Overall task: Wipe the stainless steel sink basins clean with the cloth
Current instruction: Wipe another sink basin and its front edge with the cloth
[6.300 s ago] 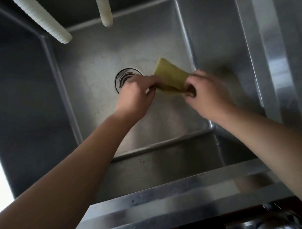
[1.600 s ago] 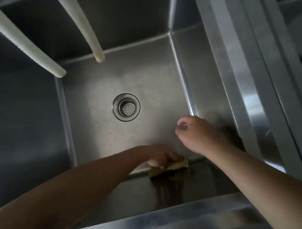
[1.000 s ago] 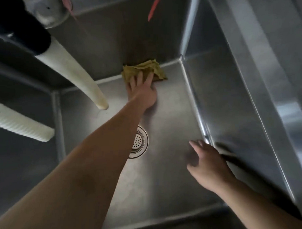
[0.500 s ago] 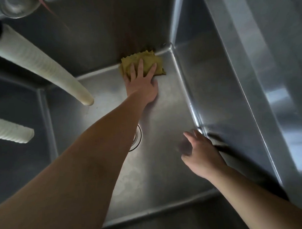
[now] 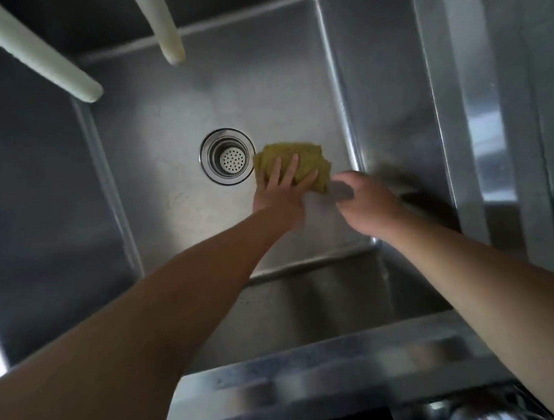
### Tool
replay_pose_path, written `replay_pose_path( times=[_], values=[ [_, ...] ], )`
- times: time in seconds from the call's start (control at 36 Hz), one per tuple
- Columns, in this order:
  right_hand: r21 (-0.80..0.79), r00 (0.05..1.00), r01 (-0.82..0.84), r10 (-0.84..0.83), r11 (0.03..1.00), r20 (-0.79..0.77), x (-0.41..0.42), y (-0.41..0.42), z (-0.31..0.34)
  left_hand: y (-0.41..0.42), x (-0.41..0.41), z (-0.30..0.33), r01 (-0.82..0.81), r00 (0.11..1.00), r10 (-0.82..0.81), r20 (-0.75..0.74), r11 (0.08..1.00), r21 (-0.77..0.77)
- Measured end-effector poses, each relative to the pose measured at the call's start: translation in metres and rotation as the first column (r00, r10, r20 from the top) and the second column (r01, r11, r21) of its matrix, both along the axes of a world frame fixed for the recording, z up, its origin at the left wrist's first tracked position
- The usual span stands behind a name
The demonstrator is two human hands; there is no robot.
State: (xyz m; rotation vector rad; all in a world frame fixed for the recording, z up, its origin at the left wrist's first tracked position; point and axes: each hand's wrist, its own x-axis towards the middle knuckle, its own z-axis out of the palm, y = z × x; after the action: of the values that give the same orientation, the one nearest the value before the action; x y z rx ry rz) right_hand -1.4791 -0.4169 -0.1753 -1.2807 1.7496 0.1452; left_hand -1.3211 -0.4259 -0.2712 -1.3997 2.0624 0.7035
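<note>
The yellow-green cloth (image 5: 297, 162) is pressed flat on the sink basin (image 5: 166, 118) floor by the left hand (image 5: 278, 194), fingers (image 5: 291, 172) spread out wide over it, not really gripped, more pinned down under the palm side. The cloth is bunched up and pokes out past the fingertips toward 12 o'clock and off to 3 o'clock. The right hand (image 5: 368, 205) is held just beside the cloth at its 3 o'clock edge, loosely curled and half open; whether it's actually touching the cloth can't be told since that hand is blurred. Nothing is seen held in it.

The drain strainer (image 5: 228, 156) is found just at 9 o'clock of the cloth, nearly touching its edge, round with a perforated centre. Two pale hoses are hung over the basin: a ribbed hose (image 5: 39, 54) at about 10 o'clock and a smooth hose (image 5: 165, 33) at about 11 o'clock, both well apart from the hands and clear of the floor. The right wall of the basin is close to the right hand at 3 o'clock. The basin's front rim (image 5: 342, 366) is crossed by both forearms at 6 o'clock. Nothing else is seen lying in the basin besides the cloth
</note>
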Motion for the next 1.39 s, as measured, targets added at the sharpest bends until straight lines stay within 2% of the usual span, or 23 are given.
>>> replay_pose_path(
  times=[0.17,0.31,0.36,0.39,0.42,0.44,0.5,0.56,0.61,0.67,0.72,0.78,0.86,1.0,1.06,1.14,1.19,1.25,1.31,1.39],
  values=[
    [0.074,0.998,0.043,-0.039,0.996,-0.046,-0.008,0.017,0.014,0.050,-0.005,0.021,0.112,0.994,-0.104,-0.042,0.945,0.308],
    [0.169,0.999,0.024,-0.016,0.985,-0.045,-0.011,0.030,0.012,0.067,0.000,0.028,0.314,0.949,-0.271,-0.161,0.857,0.410],
    [0.212,0.998,-0.025,0.037,0.977,-0.053,-0.009,0.033,0.014,0.068,0.003,0.034,0.315,0.947,-0.247,-0.206,0.839,0.443],
    [0.231,0.995,-0.064,0.079,0.971,-0.056,-0.007,0.034,0.015,0.066,0.007,0.038,0.236,0.962,-0.135,-0.239,0.853,0.466],
    [0.257,0.989,-0.119,0.137,0.959,-0.053,-0.004,0.035,0.015,0.063,0.013,0.042,0.093,0.959,0.056,-0.278,0.865,0.493],
    [0.288,0.978,-0.184,0.205,0.940,-0.042,-0.001,0.036,0.016,0.059,0.020,0.048,-0.062,0.916,0.251,-0.314,0.859,0.508],
    [0.369,0.946,-0.296,0.323,0.881,-0.010,0.009,0.039,0.015,0.047,0.048,0.051,-0.348,0.775,0.531,-0.343,0.811,0.469],
    [0.430,0.919,-0.363,0.395,0.827,0.016,0.019,0.043,0.012,0.040,0.082,0.046,-0.559,0.687,0.628,-0.365,0.778,0.286],
    [0.435,0.883,-0.432,0.468,0.790,0.027,0.030,0.046,0.008,0.040,0.116,0.035,-0.666,0.678,0.631,-0.378,0.745,0.049],
    [0.403,0.823,-0.525,0.567,0.750,0.017,0.040,0.046,0.003,0.044,0.148,0.022,-0.653,0.747,0.600,-0.287,0.744,-0.144],
    [0.347,0.717,-0.650,0.697,0.677,-0.016,0.046,0.047,-0.008,0.054,0.173,0.018,-0.631,0.774,0.628,-0.083,0.755,-0.179],
    [0.285,0.550,-0.792,0.833,0.540,-0.050,0.050,0.048,-0.022,0.067,0.189,0.009,-0.639,0.760,0.650,0.009,0.749,-0.173],
    [0.193,0.355,-0.908,0.928,0.371,-0.113,0.053,0.051,-0.045,0.080,0.201,0.003,-0.680,0.718,0.696,0.017,0.708,-0.191],
    [-0.064,0.222,-0.975,0.945,0.212,-0.242,0.045,0.058,-0.065,0.076,0.200,0.001,-0.734,0.671,0.741,-0.023,0.660,-0.162],
    [-0.103,0.170,-0.984,0.943,0.146,-0.287,0.036,0.063,-0.075,0.071,0.196,0.002,-0.749,0.653,0.757,-0.007,0.645,-0.154],
    [-0.103,0.168,-0.984,0.955,0.147,-0.243,0.037,0.063,-0.075,0.072,0.191,0.000,-0.774,0.624,0.780,0.043,0.625,-0.104],
    [-0.022,0.216,-0.976,0.967,0.216,-0.134,0.042,0.058,-0.072,0.074,0.190,-0.003,-0.790,0.607,0.792,0.064,0.610,-0.057],
    [0.101,0.316,-0.943,0.949,0.316,-0.025,0.050,0.051,-0.069,0.074,0.189,-0.005,-0.797,0.600,0.797,0.067,0.603,-0.023],
    [0.228,0.455,-0.873,0.888,0.431,0.065,0.058,0.041,-0.068,0.073,0.188,-0.005,-0.808,0.589,0.806,0.058,0.589,0.006],
    [0.397,0.610,-0.767,0.767,0.505,0.202,0.072,0.024,-0.069,0.073,0.188,-0.003,-0.819,0.573,0.818,0.049,0.572,0.035]
  ],
)
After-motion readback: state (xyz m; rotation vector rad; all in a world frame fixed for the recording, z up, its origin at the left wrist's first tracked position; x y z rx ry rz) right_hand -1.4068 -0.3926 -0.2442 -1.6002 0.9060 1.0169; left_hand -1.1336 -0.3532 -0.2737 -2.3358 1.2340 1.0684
